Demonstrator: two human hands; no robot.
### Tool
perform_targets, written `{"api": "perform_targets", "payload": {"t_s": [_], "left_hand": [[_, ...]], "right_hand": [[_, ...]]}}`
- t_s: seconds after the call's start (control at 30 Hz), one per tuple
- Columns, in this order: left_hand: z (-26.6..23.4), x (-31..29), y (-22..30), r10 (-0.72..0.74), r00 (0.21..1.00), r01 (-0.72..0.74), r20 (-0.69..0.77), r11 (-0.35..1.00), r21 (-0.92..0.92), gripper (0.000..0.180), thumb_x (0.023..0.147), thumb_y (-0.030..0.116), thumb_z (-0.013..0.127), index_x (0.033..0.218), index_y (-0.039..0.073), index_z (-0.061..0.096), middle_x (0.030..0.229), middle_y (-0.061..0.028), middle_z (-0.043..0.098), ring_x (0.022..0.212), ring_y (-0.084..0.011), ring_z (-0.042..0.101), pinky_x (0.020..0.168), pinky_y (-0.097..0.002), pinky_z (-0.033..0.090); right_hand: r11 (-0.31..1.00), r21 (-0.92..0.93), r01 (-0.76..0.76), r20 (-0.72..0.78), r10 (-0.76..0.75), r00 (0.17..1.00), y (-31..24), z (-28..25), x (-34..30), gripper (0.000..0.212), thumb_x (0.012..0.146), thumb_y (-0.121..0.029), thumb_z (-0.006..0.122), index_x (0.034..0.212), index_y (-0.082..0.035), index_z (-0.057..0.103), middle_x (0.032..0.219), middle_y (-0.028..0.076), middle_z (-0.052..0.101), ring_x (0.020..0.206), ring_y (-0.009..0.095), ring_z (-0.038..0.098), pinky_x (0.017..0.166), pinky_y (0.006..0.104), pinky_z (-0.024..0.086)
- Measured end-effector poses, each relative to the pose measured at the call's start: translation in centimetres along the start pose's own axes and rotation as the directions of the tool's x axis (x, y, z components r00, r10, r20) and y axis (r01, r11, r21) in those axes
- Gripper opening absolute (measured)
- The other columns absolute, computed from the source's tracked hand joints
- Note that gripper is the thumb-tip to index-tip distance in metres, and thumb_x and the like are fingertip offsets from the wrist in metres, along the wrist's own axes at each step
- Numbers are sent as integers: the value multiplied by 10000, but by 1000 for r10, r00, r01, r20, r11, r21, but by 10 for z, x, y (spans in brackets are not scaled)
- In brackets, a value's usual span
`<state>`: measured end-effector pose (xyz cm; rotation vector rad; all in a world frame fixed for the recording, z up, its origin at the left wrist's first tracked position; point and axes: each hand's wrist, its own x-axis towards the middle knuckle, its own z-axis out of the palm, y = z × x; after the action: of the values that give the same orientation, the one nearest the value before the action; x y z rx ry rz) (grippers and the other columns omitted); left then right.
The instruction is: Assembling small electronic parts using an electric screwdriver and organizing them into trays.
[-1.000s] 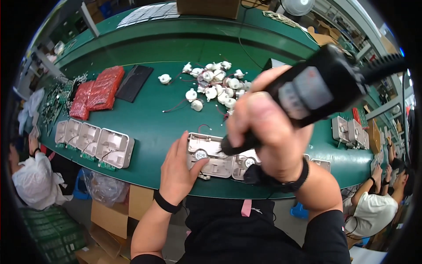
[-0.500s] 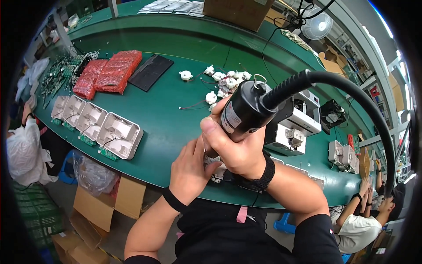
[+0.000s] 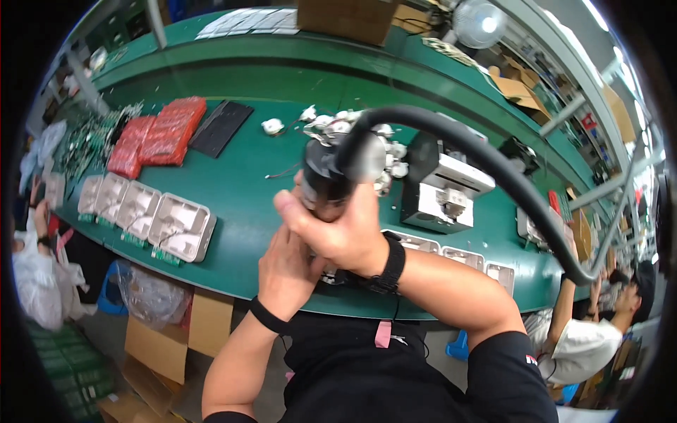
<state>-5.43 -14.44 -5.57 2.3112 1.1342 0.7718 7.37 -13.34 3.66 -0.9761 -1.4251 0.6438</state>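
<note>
My right hand (image 3: 345,236) is wrapped round a black electric screwdriver (image 3: 323,185), held upright over the bench's near side. A thick black cable (image 3: 486,168) arches from its top toward the right. Just below and left is my left hand (image 3: 285,275), its fingers bent close together toward the tool's lower end. Their tips and whatever they grip are hidden behind the right hand. Part of a pale piece (image 3: 330,271) shows beside the left thumb, too covered to make out. Further right, several pale plastic housings (image 3: 462,259) line the bench edge, partly behind my right forearm.
More open housings (image 3: 182,227) with green circuit boards stand at left. Red bubble-wrapped packs (image 3: 171,134) and a black tray (image 3: 221,128) lie behind them. White round parts with wires (image 3: 399,169) are heaped beyond the screwdriver, beside a white-and-black machine (image 3: 438,206). A co-worker (image 3: 578,335) sits at right.
The whole view has shifted, so the bench things appear further left. The screwdriver stands more upright, its top blurred by motion. Both hands keep their places against each other.
</note>
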Motion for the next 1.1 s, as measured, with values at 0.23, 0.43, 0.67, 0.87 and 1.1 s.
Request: {"api": "perform_targets", "payload": {"t_s": [0.23, 0.43, 0.67, 0.87, 1.1], "left_hand": [[-24, -10, 7, -201, 978, 210, 62, 955, -211, 802, 787, 218, 815, 1441, -2, 405, 1302, -191, 548, 1116, -347, 602, 857, -407, 528], [-33, -28, -3, -260, 966, 253, 8, 933, -255, 828, 762, 209, 835, 1440, -1, 409, 1336, -200, 524, 1149, -348, 576, 923, -428, 495], [-46, -10, 49, 62, 995, -62, 80, 998, 2, 915, 675, 235, 887, 1434, 19, 424, 1393, -199, 477, 1273, -385, 483, 1035, -468, 430], [-19, 22, 78, 298, 872, -377, 389, 915, 144, 1033, 593, 307, 915, 1467, 90, 409, 1450, -203, 422, 1366, -400, 387, 1147, -480, 333], [9, 38, 75, 329, 781, -502, 530, 837, 219, 1070, 579, 417, 903, 1475, 117, 400, 1462, -207, 406, 1383, -388, 368, 1174, -511, 283]], "right_hand": [[989, 133, 59, -273, -21, 962, -96, -105, 10, 247, 968, -273, 591, 977, -31, 546, 726, 47, 585, 560, 148, 558, 550, 283, 476], [989, -133, -62, -645, -38, 764, -83, -263, 13, 293, 927, -313, 681, 890, -44, 573, 729, 43, 568, 605, 156, 571, 567, 308, 471], [739, 218, -638, -525, 639, 561, 38, -333, 16, 565, 878, -453, 752, 1051, 41, 541, 768, 72, 586, 688, 215, 624, 625, 390, 539], [648, 197, -736, -391, 740, 547, 122, -354, 0, 485, 916, -352, 708, 1159, 39, 555, 871, 105, 654, 768, 227, 660, 671, 372, 552], [587, -165, -793, -435, 678, 592, 119, -334, -6, 449, 926, -244, 655, 1226, 55, 502, 914, 134, 685, 824, 222, 680, 687, 370, 565]]}}
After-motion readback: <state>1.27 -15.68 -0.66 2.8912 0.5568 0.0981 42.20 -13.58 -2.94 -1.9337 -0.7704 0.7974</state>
